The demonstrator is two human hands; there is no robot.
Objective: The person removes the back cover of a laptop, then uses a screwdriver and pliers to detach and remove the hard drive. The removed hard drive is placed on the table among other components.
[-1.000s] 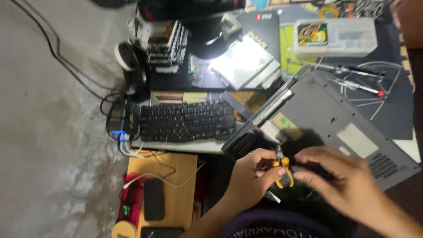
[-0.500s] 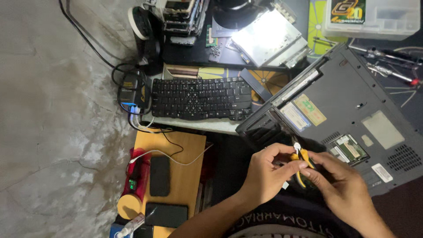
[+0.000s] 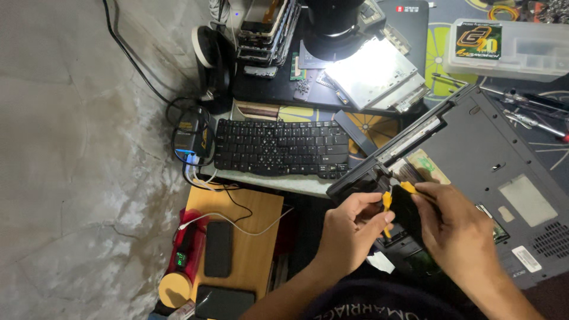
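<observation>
An upturned grey laptop [image 3: 492, 178] lies open-bottomed at the right, tilted toward me. My left hand [image 3: 349, 231] and my right hand [image 3: 456, 231] meet over its near left corner. Together they hold small yellow-handled pliers [image 3: 387, 204]: the left fingers pinch one handle and the right fingers cover the other. The tool's tip points at the dark opening along the laptop's edge [image 3: 385, 175] and is partly hidden by my fingers.
A black keyboard [image 3: 278, 148] lies left of the laptop. Behind it are a silver drive tray [image 3: 373, 74], a stack of parts [image 3: 267, 29] and a clear plastic box [image 3: 515, 50]. Screwdrivers [image 3: 533, 118] lie far right. A wooden board [image 3: 255, 249] carries a black phone [image 3: 218, 249] and cables.
The view has tipped down and drawn closer. My hands stay together on the pliers, now lowered against the laptop's near edge.
</observation>
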